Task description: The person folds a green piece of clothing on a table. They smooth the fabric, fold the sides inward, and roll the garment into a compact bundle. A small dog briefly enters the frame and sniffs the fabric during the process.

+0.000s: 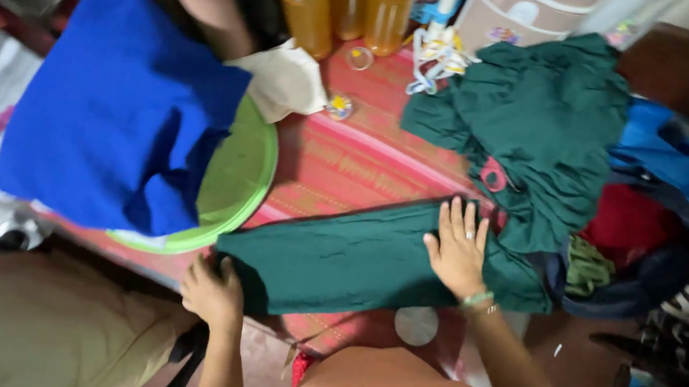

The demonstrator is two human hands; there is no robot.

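A dark green garment (355, 259) lies stretched flat across a red patterned mat (348, 160). My left hand (213, 291) pinches its near left corner. My right hand (460, 248) rests flat on the cloth with fingers spread, pressing it down near its right end. The rest of the green fabric (532, 111) is heaped at the upper right of the mat.
A folded blue cloth (114, 110) lies over a green basin (235, 182) at left, beside a cream cloth (284, 80). Amber bottles (347, 6) stand at the back. A pile of red, blue and dark clothes (648, 225) sits at right.
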